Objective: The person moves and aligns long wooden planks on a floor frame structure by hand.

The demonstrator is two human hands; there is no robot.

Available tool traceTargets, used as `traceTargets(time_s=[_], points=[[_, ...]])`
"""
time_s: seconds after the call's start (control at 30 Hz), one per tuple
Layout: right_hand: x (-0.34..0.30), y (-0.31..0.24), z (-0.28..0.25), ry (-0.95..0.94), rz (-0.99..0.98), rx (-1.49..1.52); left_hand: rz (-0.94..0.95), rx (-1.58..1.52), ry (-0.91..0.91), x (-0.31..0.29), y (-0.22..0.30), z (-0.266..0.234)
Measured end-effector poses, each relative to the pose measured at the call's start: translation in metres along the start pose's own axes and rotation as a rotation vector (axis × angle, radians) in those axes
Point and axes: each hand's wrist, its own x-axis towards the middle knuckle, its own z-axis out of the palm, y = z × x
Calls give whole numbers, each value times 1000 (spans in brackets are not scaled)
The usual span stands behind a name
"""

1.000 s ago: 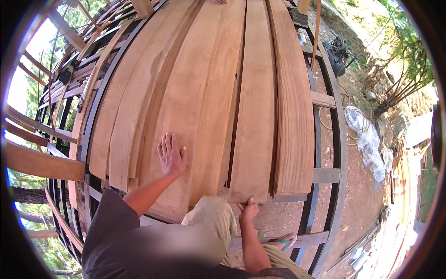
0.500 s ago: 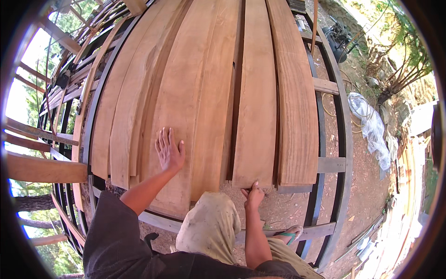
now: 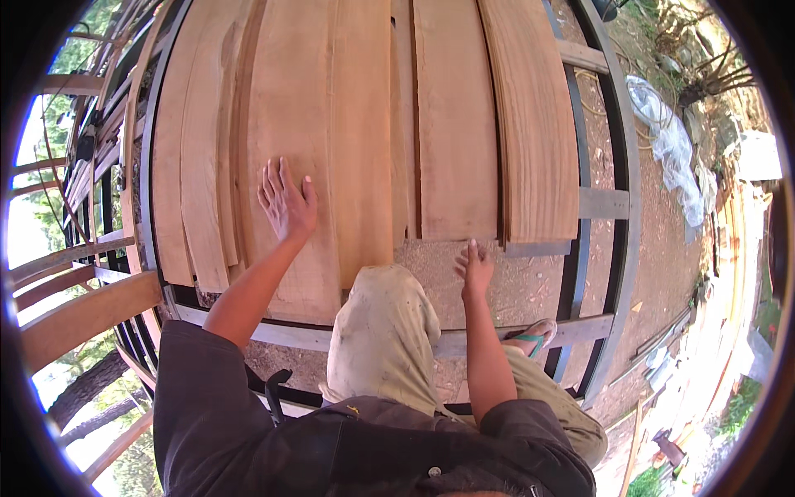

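My left hand (image 3: 288, 205) lies flat, fingers spread, on a long wide reddish-brown plank (image 3: 286, 108). My right hand (image 3: 474, 269) is just off the near end of another plank (image 3: 458, 124) to the right. Its fingers are loosely bent and apart, with one fingertip at or very near the plank's end edge; whether it touches I cannot tell. Nothing shows in that hand. Right beside that plank is a stack of striped-grain planks (image 3: 534, 124). A paler plank (image 3: 362, 141) adjoins the one under my left hand.
The planks rest on a dark metal frame with crossbars (image 3: 603, 203). My knee (image 3: 385, 331) rises at its near side, and my sandalled foot (image 3: 537, 335) is by the near rail. Clear plastic sheeting (image 3: 675, 153) lies on the dirt at right. Wooden beams (image 3: 91, 319) jut in at left.
My right hand had its fingers curled at the plank's end; now they are looser and just off it. My left hand stays flat. The view has shifted, so the planks' near ends sit higher.
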Motion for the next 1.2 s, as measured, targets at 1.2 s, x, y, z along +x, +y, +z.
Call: traceTargets(time_s=[1.2], points=[[123,-211,-7,359,-1139,-1375,-1059,-302,96,-201,-54,-42]])
